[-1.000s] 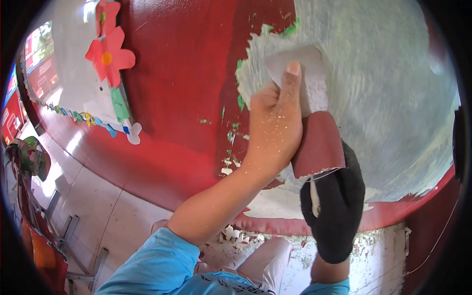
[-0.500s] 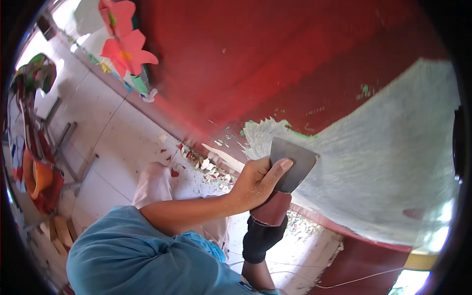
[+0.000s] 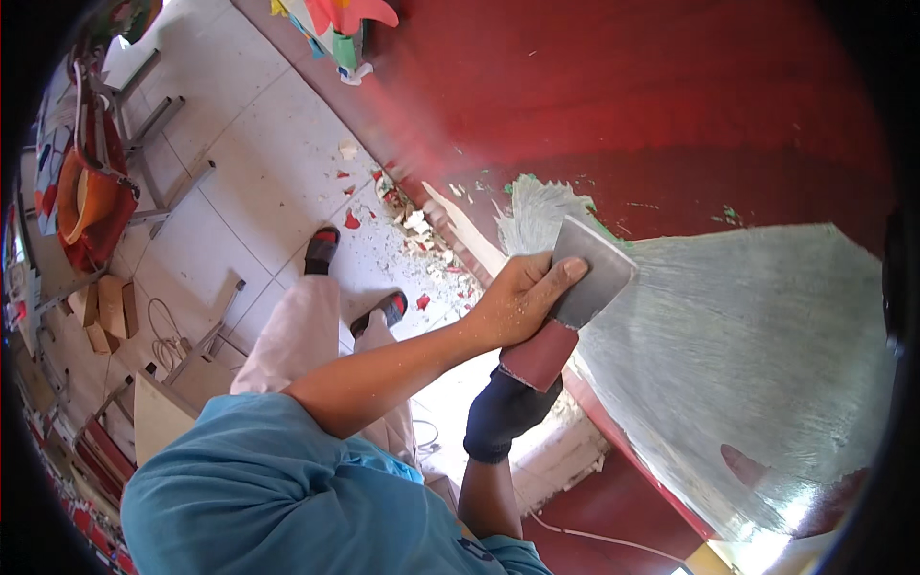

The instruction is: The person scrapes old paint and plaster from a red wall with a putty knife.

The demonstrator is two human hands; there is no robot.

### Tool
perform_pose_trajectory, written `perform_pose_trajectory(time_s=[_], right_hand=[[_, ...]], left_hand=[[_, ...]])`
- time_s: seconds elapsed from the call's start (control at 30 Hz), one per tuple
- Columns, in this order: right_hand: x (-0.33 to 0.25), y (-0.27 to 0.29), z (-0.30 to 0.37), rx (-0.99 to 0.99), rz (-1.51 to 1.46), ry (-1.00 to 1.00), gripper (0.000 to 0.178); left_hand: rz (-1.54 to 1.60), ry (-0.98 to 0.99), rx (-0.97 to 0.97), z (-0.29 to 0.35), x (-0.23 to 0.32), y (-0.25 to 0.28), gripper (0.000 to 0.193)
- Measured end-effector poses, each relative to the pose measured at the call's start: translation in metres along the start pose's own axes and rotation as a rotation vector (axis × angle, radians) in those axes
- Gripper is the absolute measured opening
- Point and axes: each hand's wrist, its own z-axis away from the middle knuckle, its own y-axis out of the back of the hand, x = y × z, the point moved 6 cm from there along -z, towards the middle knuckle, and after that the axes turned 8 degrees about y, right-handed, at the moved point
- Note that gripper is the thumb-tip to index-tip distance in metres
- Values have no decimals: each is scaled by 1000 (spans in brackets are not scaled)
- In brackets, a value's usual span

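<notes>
A flat, dark grey rectangular scraper (image 3: 592, 273) is held against or just over the pale stripped patch (image 3: 738, 326) of a red wall. My bare left hand (image 3: 525, 299) is closed on its left edge, thumb lying across its face. Below, my right hand (image 3: 508, 412), in a black glove, is closed round the lower end. Between the glove and the grey plate shows a reddish-brown piece (image 3: 541, 355) with a rough pale edge, perhaps sandpaper. My gloved fingers are mostly hidden behind it. Whether the plate's upper edge touches the wall, I cannot tell.
Paint flakes (image 3: 417, 225) litter the tiled floor (image 3: 230, 201) along the wall's foot. Pink paper flowers (image 3: 350, 14) hang on the wall. Metal-legged chairs, one with an orange and red bag (image 3: 91, 206), stand left, near a cardboard box (image 3: 110, 311). A pale cable (image 3: 613, 541) runs at lower right.
The view has turned, bringing my sandalled feet and more floor into sight. Both hands keep their hold on the scraper, which now tilts more and sits slightly higher and further right in view.
</notes>
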Motion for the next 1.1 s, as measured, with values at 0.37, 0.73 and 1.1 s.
perform_pose_trajectory(time_s=[0.37,0.73,1.1], right_hand=[[-13,11,-21,-121,-176,189,23],[-16,25,-7,-447,-717,-164,40],[-41,-3,17,-683,-1316,-704,41]], left_hand=[[-121,-147,316,2,-9,6,55],[-346,172,144,68,-12,56,58],[-253,363,-104,98,-6,67,20]])
